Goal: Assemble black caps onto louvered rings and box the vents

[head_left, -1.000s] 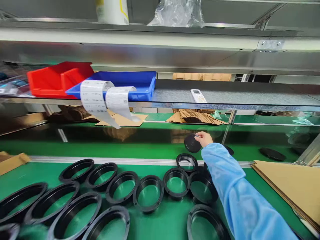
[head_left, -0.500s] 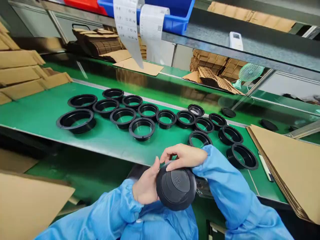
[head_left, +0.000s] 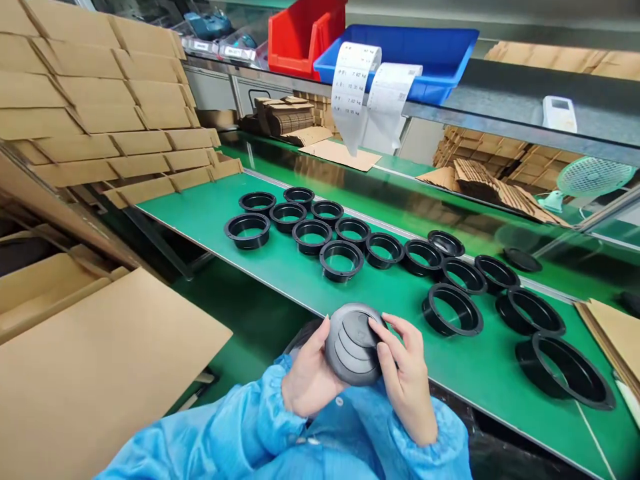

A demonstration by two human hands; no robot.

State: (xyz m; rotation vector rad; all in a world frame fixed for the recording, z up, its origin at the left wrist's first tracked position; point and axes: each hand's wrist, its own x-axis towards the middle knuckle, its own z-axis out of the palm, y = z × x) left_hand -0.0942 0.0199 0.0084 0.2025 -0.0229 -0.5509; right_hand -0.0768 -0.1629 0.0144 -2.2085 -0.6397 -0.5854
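A round black air vent [head_left: 353, 353] with curved, stepped slats on its face is held in front of my body, past the near edge of the table. My left hand [head_left: 311, 375] grips it from the left, thumb at the rim and the other fingers hidden behind it. On its right side my right hand [head_left: 404, 367] holds it too, with the index fingertip on the slats and the thumb near the rim. Beyond my hands, several black flanged rings stand on the green tabletop [head_left: 280, 270]; a near one [head_left: 453, 327] lies to the right of the vent.
Stacked cardboard boxes [head_left: 100, 87] rise at the left, with a cardboard sheet [head_left: 120, 373] below. Overhead, a shelf carries a red bin [head_left: 295, 47], a blue bin [head_left: 435, 87] and hanging printed labels [head_left: 350, 87]. A green fan [head_left: 595, 177] stands behind. Flat cardboard [head_left: 615, 327] lies right.
The view has swung left. My right hand has moved from the vent's top edge to its right side, and the vent's face has turned, now showing several stepped slats.
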